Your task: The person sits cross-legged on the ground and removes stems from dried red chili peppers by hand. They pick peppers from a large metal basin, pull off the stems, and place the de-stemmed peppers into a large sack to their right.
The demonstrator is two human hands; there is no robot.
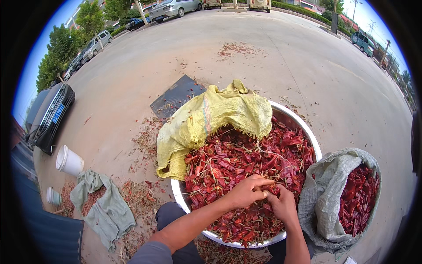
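Both hands meet over a large round metal basin [314, 145] heaped with dried red chilies [228, 165] and pale stems. My left hand [248, 192] is closed, with thumb and fingertips together near a red chili [274, 189]. Fingers bent, my right hand [283, 205] pinches that same chili from the right side. The fingertips partly cover the chili, so what my left hand grips is hidden. Over the far left rim of the basin drapes a yellow woven sack [211, 116].
Right of the basin stands a grey-green woven sack [327, 193] of red chilies. A white bucket [69, 162], a smaller tub [53, 196] and a greenish sack [110, 215] lie left among scattered stems. A dark mat [176, 97] lies beyond; a dark car [50, 114] is parked left.
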